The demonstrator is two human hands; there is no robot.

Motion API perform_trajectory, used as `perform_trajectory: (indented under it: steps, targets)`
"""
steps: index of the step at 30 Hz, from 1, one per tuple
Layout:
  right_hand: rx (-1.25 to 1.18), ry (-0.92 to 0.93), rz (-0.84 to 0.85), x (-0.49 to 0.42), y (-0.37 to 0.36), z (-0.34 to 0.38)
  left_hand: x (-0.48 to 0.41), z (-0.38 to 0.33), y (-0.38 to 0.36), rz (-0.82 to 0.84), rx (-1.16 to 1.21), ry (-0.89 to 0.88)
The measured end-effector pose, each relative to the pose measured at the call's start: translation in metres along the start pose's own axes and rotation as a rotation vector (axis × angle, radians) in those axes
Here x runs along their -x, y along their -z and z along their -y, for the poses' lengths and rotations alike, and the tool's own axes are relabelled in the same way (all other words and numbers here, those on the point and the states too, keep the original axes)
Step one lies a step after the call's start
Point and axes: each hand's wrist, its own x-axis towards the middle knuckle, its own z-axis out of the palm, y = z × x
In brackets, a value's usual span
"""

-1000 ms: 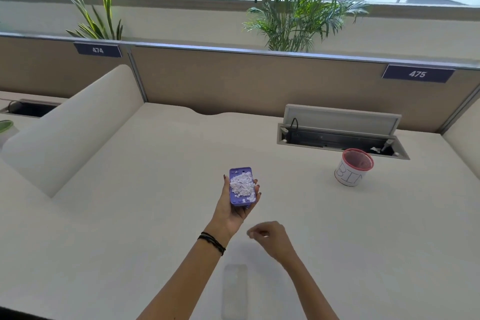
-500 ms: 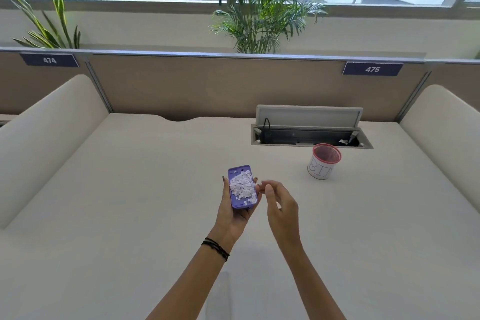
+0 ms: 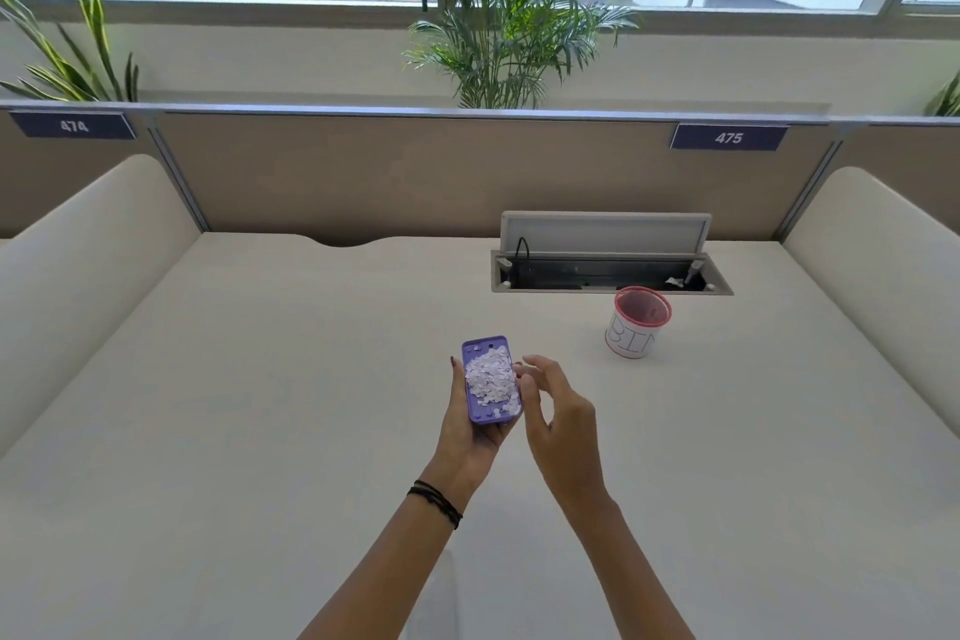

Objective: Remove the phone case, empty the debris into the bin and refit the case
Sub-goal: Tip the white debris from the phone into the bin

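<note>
Right hand [image 3: 558, 418] has risen beside the case [image 3: 491, 381], fingers spread; left hand [image 3: 470, 424] grips it. Case removed; debris [image 3: 490, 376] not yet binned [image 3: 638, 322].

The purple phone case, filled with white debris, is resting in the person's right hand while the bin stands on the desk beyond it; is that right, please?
Not quite: the head view shows the purple phone case, filled with white debris, resting in the left hand. The right hand hangs open beside it. The bin does stand on the desk beyond it.
</note>
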Motion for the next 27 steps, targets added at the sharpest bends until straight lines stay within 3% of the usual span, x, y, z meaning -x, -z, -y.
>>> perform_trajectory:
  steps: [6, 12, 17, 27]
  targets:
    - [0.203, 0.152, 0.028, -0.001, 0.003, 0.002, -0.002, 0.004, -0.003, 0.010, 0.036, 0.024]
    - [-0.016, -0.010, -0.071, 0.000, 0.009, -0.008, -0.008, 0.004, -0.014, 0.077, 0.069, 0.042]
    - [-0.120, -0.060, -0.020, 0.000, 0.007, -0.008, -0.008, 0.012, -0.025, 0.086, 0.088, 0.036]
    - [-0.164, -0.150, -0.078, 0.004, -0.002, -0.017, -0.007, 0.030, -0.029, 0.108, 0.112, 0.088]
